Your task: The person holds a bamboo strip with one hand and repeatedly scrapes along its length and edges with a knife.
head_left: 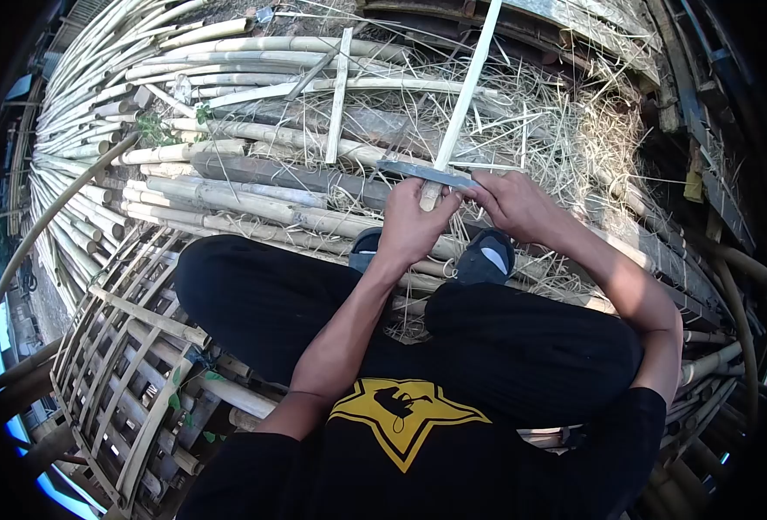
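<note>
A long pale bamboo strip point(470, 91) points away from me, its near end between my hands. My left hand point(411, 224) is closed around that near end, thumb toward the strip. Across the strip lies the grey blade of a knife point(418, 172), touching or just above its surface. My right hand point(522, 206) is closed at the knife's right end; its handle is hidden by the fingers. Just below the hands are my two dark shoes point(486, 257), between my bent knees.
Bamboo poles point(253, 130) lie stacked ahead and to the left, fanning out. Thin shavings point(565, 130) cover the ground to the right. A loose flat slat point(340, 95) rests across the poles. A woven bamboo lattice point(127, 373) stands at lower left, beside my knee.
</note>
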Available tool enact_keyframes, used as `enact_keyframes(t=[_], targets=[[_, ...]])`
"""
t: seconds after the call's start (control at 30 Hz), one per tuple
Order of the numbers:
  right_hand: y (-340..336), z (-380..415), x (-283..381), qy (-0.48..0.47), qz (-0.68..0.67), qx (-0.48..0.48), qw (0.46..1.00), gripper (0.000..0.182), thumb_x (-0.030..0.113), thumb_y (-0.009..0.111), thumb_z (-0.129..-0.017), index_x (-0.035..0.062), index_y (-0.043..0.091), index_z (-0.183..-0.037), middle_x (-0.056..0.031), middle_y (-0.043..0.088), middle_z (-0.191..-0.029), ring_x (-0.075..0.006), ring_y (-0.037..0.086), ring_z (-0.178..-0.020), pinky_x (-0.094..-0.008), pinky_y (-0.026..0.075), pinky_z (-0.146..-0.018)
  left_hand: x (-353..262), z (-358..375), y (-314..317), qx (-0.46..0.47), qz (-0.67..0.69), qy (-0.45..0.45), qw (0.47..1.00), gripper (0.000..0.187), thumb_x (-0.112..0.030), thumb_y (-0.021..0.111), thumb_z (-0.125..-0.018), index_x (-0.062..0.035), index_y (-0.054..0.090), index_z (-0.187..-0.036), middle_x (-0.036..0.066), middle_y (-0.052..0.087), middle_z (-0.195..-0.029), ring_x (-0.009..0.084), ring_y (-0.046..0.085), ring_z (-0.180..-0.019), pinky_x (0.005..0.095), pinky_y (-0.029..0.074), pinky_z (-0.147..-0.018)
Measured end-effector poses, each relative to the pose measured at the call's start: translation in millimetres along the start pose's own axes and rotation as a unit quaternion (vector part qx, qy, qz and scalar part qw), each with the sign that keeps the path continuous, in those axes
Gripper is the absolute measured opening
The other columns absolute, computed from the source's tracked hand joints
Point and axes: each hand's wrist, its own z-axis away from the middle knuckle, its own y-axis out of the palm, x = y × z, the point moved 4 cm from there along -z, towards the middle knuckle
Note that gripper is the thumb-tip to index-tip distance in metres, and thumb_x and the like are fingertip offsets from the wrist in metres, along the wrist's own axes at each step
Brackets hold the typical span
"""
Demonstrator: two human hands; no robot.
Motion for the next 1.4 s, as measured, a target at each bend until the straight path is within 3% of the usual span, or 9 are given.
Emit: enact_keyframes(t=[0.47,0.57,0.7,0.8,0.97,1.03,1.07,1.17,1.4], targets=[[-30.7,-23.1,-32.8,-0.009,0.144,-0.023,0.989,0.039,0.038,0.046,-0.098,0.0025,0.056,-0.088,-0.0213,0.054,-0.064,-0.0402,0.054,-0.061,-0.0483,0.041,-0.058,-11.4,-12.0,-3.6,-0.045,-0.026,-0.024,0.998,0.032,-0.025,0.06,-0.093,0.0051,0.062,-0.102,0.015,0.064,-0.076,0.015,0.055,-0.067,0.0334,0.045,-0.066],[-89.0,-29.3,-96.7,0.073,0.087,-0.212,0.971,0.053,0.045,0.037,-0.101,0.0007,0.06,-0.085,-0.0161,0.056,-0.061,-0.0368,0.054,-0.058,-0.0462,0.042,-0.059,-6.9,1.1,-14.6,-0.027,-0.018,-0.091,0.995,0.03,-0.025,0.059,-0.094,0.0046,0.061,-0.097,0.009,0.058,-0.069,0.0105,0.046,-0.065,0.0308,0.042,-0.061],[-148.9,-3.0,-114.8,0.15,-0.005,-0.344,0.927,0.055,0.048,0.034,-0.102,0.0012,0.057,-0.085,-0.0036,0.038,-0.055,-0.0129,0.036,-0.052,-0.0325,0.029,-0.051,-13.6,2.4,-7.7,-0.005,0.041,-0.066,0.997,0.027,-0.024,0.059,-0.095,0.0026,0.058,-0.09,0.005,0.052,-0.065,0.008,0.042,-0.064,0.0293,0.039,-0.058],[-102.6,-7.9,-72.0,0.097,-0.05,-0.272,0.956,0.054,0.05,0.036,-0.101,0.0006,0.051,-0.087,-0.0064,0.041,-0.059,-0.0168,0.037,-0.054,-0.036,0.033,-0.053,-16.6,-2.6,-3.3,0.005,0.057,-0.072,0.996,0.027,-0.024,0.059,-0.095,0.0023,0.057,-0.09,0.005,0.053,-0.065,0.0082,0.044,-0.064,0.0294,0.04,-0.058],[-30.6,-5.5,2.3,-0.001,-0.016,-0.001,1.0,0.034,0.033,0.04,-0.102,0.0011,0.048,-0.095,-0.0202,0.05,-0.066,-0.0403,0.049,-0.06,-0.0467,0.039,-0.06,-4.7,-2.3,2.3,0.016,0.067,-0.084,0.994,0.025,-0.022,0.059,-0.095,0.0034,0.058,-0.097,0.006,0.056,-0.066,0.0095,0.048,-0.063,0.0297,0.042,-0.059],[-17.1,-3.6,1.8,-0.016,0.012,-0.013,1.0,0.039,0.039,0.037,-0.102,0.004,0.051,-0.091,-0.0202,0.053,-0.063,-0.0417,0.053,-0.06,-0.0516,0.042,-0.066,-7.5,-5.5,4.5,0.024,0.106,-0.022,0.994,0.017,-0.02,0.054,-0.099,-0.0035,0.054,-0.103,-0.008,0.042,-0.061,-0.0007,0.033,-0.046,0.0185,0.023,-0.039],[-12.5,-1.3,2.3,0.001,0.017,0.014,1.0,0.037,0.037,0.037,-0.102,0.0038,0.051,-0.093,-0.0202,0.054,-0.069,-0.0412,0.053,-0.066,-0.0505,0.042,-0.067,-4.2,-1.8,-2.2,0.021,0.035,-0.083,0.996,0.028,-0.018,0.058,-0.094,0.0038,0.06,-0.112,0.01,0.063,-0.075,0.0121,0.054,-0.066,0.0312,0.045,-0.063],[-6.0,-2.1,-2.4,0.03,0.02,0.05,0.998,0.036,0.036,0.036,-0.102,0.0043,0.052,-0.096,-0.0202,0.056,-0.078,-0.0406,0.053,-0.077,-0.0497,0.042,-0.073,-7.0,-0.5,-3.7,0.008,-0.012,-0.045,0.999,0.027,-0.017,0.058,-0.094,0.0035,0.06,-0.111,0.015,0.065,-0.079,0.0151,0.057,-0.068,0.0332,0.046,-0.066],[-28.1,-21.3,-22.2,-0.031,0.101,-0.011,0.994,0.044,0.045,0.043,-0.098,0.004,0.057,-0.086,-0.0187,0.054,-0.06,-0.0401,0.055,-0.061,-0.0499,0.042,-0.059,-14.3,-4.0,-5.9,-0.034,-0.066,0.039,0.996,0.026,-0.018,0.059,-0.093,0.0028,0.061,-0.109,0.018,0.065,-0.077,0.0224,0.061,-0.067,0.0356,0.047,-0.066]])
